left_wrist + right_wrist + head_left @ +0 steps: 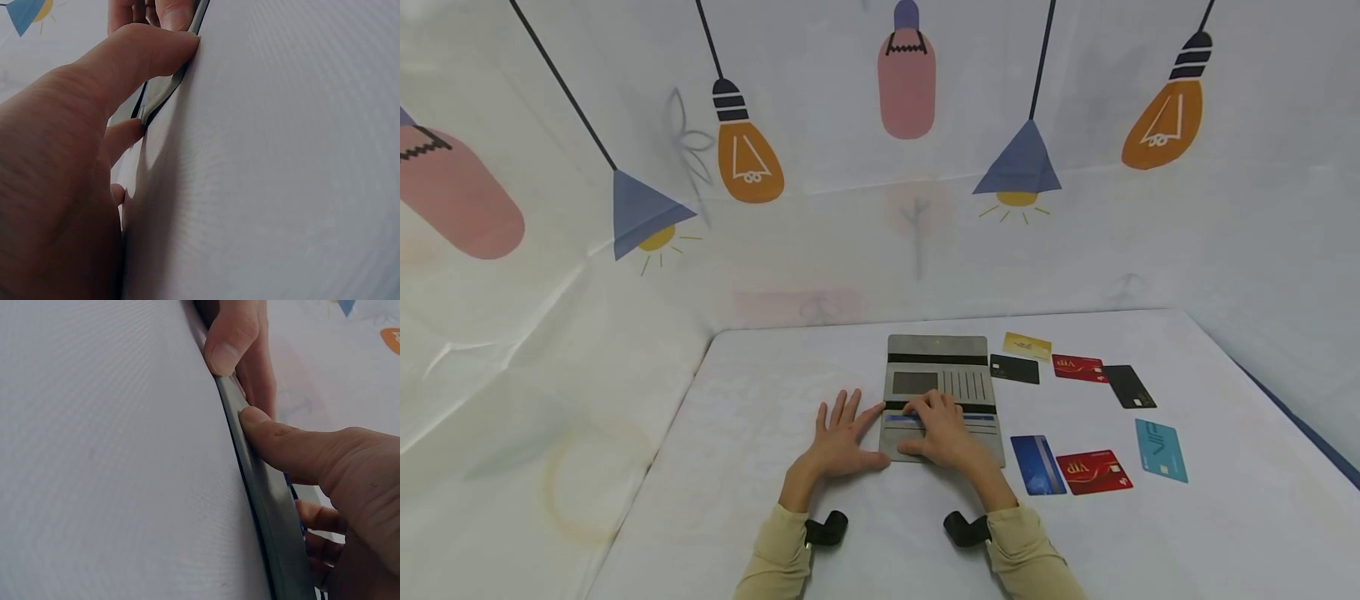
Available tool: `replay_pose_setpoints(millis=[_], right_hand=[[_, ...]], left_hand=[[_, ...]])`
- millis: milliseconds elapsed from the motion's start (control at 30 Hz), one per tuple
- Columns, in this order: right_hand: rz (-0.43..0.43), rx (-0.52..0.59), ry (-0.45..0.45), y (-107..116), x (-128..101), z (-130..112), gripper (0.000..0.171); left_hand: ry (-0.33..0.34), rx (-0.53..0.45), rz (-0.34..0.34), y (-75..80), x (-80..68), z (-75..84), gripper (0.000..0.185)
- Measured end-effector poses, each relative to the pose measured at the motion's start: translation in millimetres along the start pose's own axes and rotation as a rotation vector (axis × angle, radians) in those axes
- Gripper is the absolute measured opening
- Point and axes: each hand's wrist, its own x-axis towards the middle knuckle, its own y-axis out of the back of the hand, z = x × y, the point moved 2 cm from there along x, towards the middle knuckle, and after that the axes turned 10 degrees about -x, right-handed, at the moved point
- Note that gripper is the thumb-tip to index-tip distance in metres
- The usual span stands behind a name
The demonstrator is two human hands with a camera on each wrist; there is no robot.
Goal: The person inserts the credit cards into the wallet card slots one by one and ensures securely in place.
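Head view: a flat grey wallet (942,392) is steadied by the spread left hand (844,437); a thin blue card (904,419) is pinched by the right hand (945,433) upon it.

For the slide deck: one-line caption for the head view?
Left hand steadies open grey wallet while right hand presses blue card into slot.

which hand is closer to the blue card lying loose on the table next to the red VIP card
Right. The right hand rests on the open grey wallet, just left of the blue card. The left hand lies flat at the wallet's far left edge, with the right hand between it and the card.
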Motion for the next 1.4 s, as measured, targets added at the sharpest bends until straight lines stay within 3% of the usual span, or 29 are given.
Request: replay_pose_setpoints(millis=[333,600,1400], right_hand=[[0.022,0.001,0.034,1,-3,1,0.030],[0.019,-0.013,0.020,-4,-3,3,0.042],[0.050,0.018,0.073,-1,-4,10,0.037]], left_hand=[[0.008,0.002,-0.005,0.1,0.3,2.3,0.084],[0.003,-0.005,0.000,0.1,-1.0,0.9,0.084],[-0.001,-0.007,0.005,-2.2,-0.5,-1.0,0.085]])
